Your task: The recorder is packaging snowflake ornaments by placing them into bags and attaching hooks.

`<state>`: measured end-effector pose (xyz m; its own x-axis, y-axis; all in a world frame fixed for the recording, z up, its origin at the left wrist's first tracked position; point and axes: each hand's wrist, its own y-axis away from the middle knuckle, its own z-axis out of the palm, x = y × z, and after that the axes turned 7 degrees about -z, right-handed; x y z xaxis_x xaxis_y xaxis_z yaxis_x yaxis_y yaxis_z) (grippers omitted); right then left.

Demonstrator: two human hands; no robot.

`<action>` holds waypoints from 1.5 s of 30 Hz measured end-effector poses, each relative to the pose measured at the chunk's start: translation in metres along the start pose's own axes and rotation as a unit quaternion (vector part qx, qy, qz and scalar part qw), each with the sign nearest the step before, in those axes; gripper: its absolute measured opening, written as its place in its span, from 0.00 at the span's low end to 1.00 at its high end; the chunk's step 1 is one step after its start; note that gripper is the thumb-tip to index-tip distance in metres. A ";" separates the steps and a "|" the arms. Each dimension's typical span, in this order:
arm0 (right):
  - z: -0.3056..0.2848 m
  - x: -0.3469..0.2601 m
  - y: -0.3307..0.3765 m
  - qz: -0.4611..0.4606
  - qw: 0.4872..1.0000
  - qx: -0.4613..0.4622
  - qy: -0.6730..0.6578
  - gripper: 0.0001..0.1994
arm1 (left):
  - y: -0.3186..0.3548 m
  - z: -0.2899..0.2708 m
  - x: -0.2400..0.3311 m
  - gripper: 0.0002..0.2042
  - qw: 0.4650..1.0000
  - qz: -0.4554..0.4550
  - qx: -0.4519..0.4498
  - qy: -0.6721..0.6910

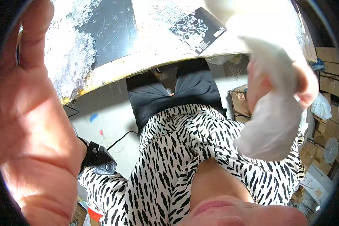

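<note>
The white cloth [269, 124] hangs crumpled from my right hand [278, 81], pinched between thumb and fingers up near the camera; it looks light, soft and limp, so I judge a bunched grip near its middle suits it best. My left hand [30, 124] is spread wide and empty, palm close to the lens. Beyond them, the tabletop [139, 62] carries a black sheet [109, 26] and glittering clear beads [69, 56]. Cardboard boxes [327, 71] stand at the right, a pale floor [109, 116] below.
</note>
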<state>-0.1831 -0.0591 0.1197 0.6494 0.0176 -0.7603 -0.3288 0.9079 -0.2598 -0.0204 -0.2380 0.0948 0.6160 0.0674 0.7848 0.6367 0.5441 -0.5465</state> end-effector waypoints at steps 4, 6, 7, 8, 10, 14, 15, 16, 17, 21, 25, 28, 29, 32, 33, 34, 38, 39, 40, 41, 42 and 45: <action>0.006 -0.017 -0.014 -0.009 1.000 -0.013 -0.002 0.14 | -0.019 -0.004 0.015 0.28 1.000 0.001 -0.001 0.004; 0.019 -0.034 -0.017 -0.010 0.999 -0.030 0.010 0.14 | -0.028 0.004 0.033 0.28 1.000 0.019 -0.001 0.004; 0.022 -0.007 0.007 -0.006 1.000 -0.022 0.000 0.14 | 0.005 0.012 0.019 0.28 1.000 0.007 0.007 0.012; 0.027 0.017 0.031 -0.002 1.000 -0.013 -0.011 0.14 | 0.038 0.022 0.008 0.28 1.000 -0.006 0.014 0.021; 0.041 0.039 0.060 -0.001 1.000 -0.010 -0.019 0.14 | 0.072 0.037 0.003 0.27 0.999 -0.015 0.019 0.030; 0.054 0.033 0.067 -0.013 0.999 -0.028 -0.012 0.14 | 0.073 0.045 0.017 0.27 0.999 -0.005 0.013 0.032; 0.055 0.031 0.068 -0.016 0.999 -0.031 -0.012 0.14 | 0.072 0.047 0.018 0.27 0.999 -0.004 0.013 0.034; 0.054 0.029 0.069 -0.019 0.999 -0.034 -0.011 0.14 | 0.070 0.048 0.018 0.27 0.999 -0.003 0.011 0.035; 0.056 0.031 0.071 -0.023 0.999 -0.034 -0.013 0.14 | 0.070 0.048 0.018 0.27 0.999 -0.006 0.009 0.037; 0.058 0.032 0.080 -0.036 0.999 -0.031 -0.023 0.14 | 0.071 0.054 0.015 0.26 0.999 -0.021 0.006 0.049; 0.056 0.028 0.085 -0.035 0.998 -0.040 -0.028 0.14 | 0.071 0.058 0.009 0.26 0.998 -0.022 0.015 0.060; 0.058 0.026 0.084 -0.034 0.998 -0.043 -0.029 0.14 | 0.071 0.057 0.009 0.26 0.997 -0.022 0.020 0.070; 0.057 0.025 0.084 -0.034 0.998 -0.046 -0.030 0.14 | 0.070 0.056 0.009 0.26 0.997 -0.021 0.022 0.072; 0.056 0.022 0.084 -0.036 0.997 -0.056 -0.032 0.14 | 0.067 0.056 0.009 0.26 0.997 -0.020 0.026 0.076; 0.055 0.021 0.085 -0.038 0.997 -0.060 -0.032 0.14 | 0.066 0.056 0.009 0.25 0.996 -0.020 0.026 0.077; 0.056 0.022 0.085 -0.043 0.997 -0.060 -0.035 0.13 | 0.065 0.056 0.009 0.25 0.996 -0.023 0.024 0.079; 0.058 0.022 0.090 -0.059 0.995 -0.063 -0.045 0.13 | 0.062 0.059 0.010 0.25 0.996 -0.037 0.020 0.085; 0.058 0.021 0.092 -0.061 0.995 -0.064 -0.047 0.13 | 0.062 0.060 0.010 0.25 0.995 -0.039 0.020 0.086; 0.058 0.021 0.094 -0.064 0.995 -0.066 -0.049 0.13 | 0.061 0.061 0.009 0.25 0.995 -0.041 0.020 0.088; 0.058 0.021 0.095 -0.066 0.994 -0.067 -0.051 0.13 | 0.061 0.062 0.008 0.25 0.995 -0.043 0.021 0.090; 0.057 0.021 0.096 -0.068 0.994 -0.068 -0.052 0.13 | 0.061 0.062 0.007 0.25 0.995 -0.045 0.021 0.092; 0.057 0.020 0.100 -0.067 0.993 -0.076 -0.055 0.13 | 0.063 0.064 0.004 0.24 0.994 -0.044 0.028 0.099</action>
<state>-0.1641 0.0560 0.1128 0.7617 -0.0457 -0.6463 -0.3288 0.8322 -0.4464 -0.0075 -0.1497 0.0824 0.6426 -0.1457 0.7522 0.6686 0.5861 -0.4577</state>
